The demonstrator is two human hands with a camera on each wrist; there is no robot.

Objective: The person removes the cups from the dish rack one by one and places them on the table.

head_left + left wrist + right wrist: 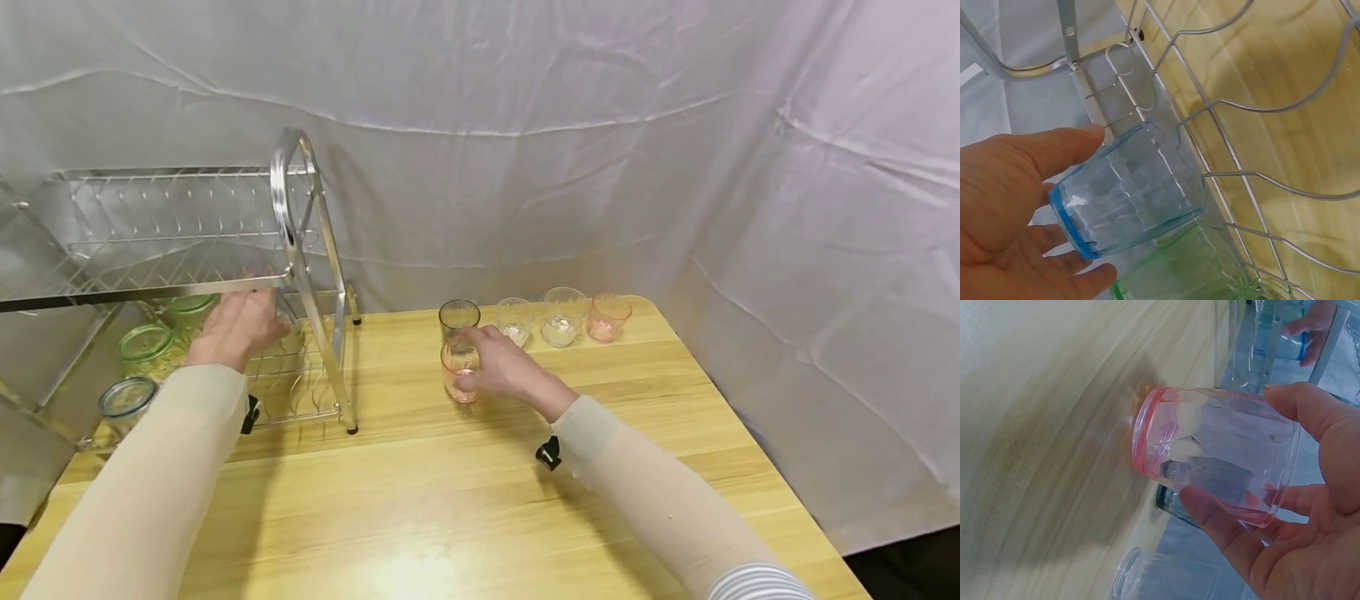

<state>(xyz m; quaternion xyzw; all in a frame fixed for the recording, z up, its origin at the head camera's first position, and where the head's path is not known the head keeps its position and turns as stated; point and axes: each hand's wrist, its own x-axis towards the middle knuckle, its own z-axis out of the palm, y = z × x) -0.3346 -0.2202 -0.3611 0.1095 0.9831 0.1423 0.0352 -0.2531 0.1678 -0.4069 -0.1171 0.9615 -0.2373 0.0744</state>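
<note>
At the left, my left hand [238,325] reaches under the upper shelf of a metal dish rack [294,265]. In the left wrist view its thumb lies along a clear blue glass [1132,187], while the other fingers are spread loosely beside the thick blue end. That glass stands on the lower wires beside a green glass [1182,269]. My right hand [513,371] holds a pink-tinted glass [1219,434] between thumb and fingers, gripping it near the rim. The thick pink base points down, close over the tabletop. Just behind stands a dark grey glass [459,314].
Two clear glasses [514,317] and another pink glass [609,317] line the back of the wooden table [450,492]. Several glasses, green [146,346] and blue [129,398], stand in the rack's lower level. Grey cloth [487,192] hangs behind the table.
</note>
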